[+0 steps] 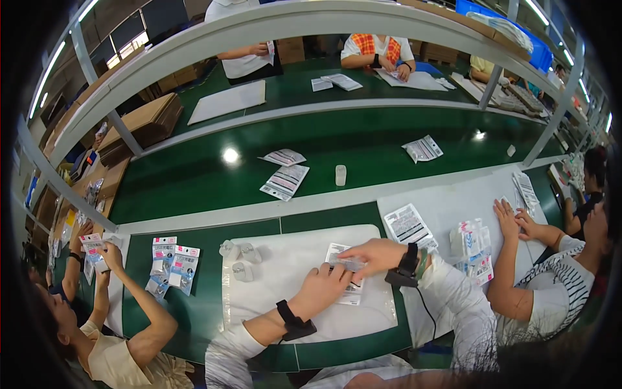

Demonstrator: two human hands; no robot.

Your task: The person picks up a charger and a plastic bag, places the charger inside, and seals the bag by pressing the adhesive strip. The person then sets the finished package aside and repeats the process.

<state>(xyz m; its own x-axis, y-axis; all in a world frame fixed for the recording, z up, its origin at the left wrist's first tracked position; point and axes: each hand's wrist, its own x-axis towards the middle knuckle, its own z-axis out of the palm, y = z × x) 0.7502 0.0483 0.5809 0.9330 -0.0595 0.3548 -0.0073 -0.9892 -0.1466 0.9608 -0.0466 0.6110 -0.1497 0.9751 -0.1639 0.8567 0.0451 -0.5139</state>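
Steady white packet (337,250) on pale mat (372,310) beneath left hand (324,286), loosely spread with bent fingers, and press lightly with right hand (379,256), half-curled over packet's upper part (cannot tell if pinching with either), to avoid creasing.

Above the white rectangular mat (275,282), the bare left hand (324,285) and bare right hand (370,255) sit close together, fingers bent, left forearm (264,330) crossing its near edge, right forearm (453,295) beyond its right.
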